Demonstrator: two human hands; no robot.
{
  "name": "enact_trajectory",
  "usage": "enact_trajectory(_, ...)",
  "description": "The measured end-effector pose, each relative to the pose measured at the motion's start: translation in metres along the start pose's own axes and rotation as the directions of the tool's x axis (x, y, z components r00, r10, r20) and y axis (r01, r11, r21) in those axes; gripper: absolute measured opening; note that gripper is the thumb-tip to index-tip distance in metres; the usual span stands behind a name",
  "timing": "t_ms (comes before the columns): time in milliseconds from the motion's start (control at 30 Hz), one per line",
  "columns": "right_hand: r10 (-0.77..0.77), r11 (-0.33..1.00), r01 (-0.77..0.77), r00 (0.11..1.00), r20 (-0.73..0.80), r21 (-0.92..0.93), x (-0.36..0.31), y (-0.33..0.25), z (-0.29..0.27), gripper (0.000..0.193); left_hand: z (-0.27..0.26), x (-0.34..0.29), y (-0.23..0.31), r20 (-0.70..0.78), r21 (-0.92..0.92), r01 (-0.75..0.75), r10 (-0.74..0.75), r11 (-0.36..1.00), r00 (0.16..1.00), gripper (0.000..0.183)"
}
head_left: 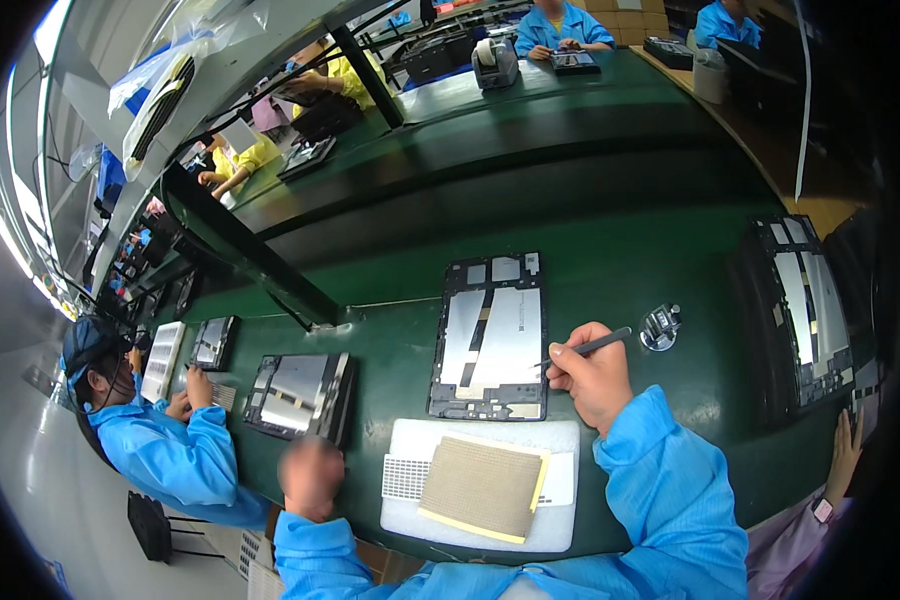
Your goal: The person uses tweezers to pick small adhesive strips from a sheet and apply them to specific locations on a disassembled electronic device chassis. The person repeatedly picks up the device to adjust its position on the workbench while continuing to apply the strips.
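My right hand is closed round a pair of dark tweezers, whose tip is at the right edge of an opened tablet. This tablet lies on the bench in front of me, its silver plate, dark strip and black frame exposed. My left hand is at the near side of a stack of similar opened tablets; blur hides its fingers. Below the middle tablet, a white foam sheet carries a brown, yellow-edged sheet and a white sheet with rows of small dark pieces.
A small clear round dish stands right of the tweezers. More opened tablets are stacked at the far right, near another person's hand. To the left, a co-worker in blue works. A dark post rises behind the left stack.
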State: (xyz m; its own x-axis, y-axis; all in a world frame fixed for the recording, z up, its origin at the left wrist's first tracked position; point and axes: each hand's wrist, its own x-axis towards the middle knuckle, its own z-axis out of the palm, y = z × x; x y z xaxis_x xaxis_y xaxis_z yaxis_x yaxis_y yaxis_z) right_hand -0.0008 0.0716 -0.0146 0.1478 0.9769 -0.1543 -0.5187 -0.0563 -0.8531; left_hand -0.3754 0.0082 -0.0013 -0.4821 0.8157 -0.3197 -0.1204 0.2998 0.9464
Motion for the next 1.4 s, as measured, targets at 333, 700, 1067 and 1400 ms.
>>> enact_trajectory(333,-0.078,0.959,0.085,0.996,0.037,-0.272,-0.003,0.0,0.003,0.02,0.101,-0.05,0.052,0.825,0.361,-0.921,0.411,0.144,0.387,0.042)
enact_trajectory(700,0.038,0.899,0.047,0.982,0.186,-0.436,-0.036,-0.005,0.006,0.018,0.148,-0.03,-0.005,0.842,0.245,-0.959,0.459,0.139,0.282,0.049)
enact_trajectory(1067,0.063,0.905,0.08,0.945,0.32,-0.417,-0.108,-0.008,-0.028,0.019,0.146,-0.07,0.007,0.994,0.065,-0.986,0.072,0.152,0.077,0.078)
enact_trajectory(1400,-0.137,0.637,0.33,0.938,0.319,-0.697,-0.102,-0.023,-0.034,0.011,0.152,-0.078,0.012,0.988,0.115,-0.969,0.072,0.218,0.133,0.08)
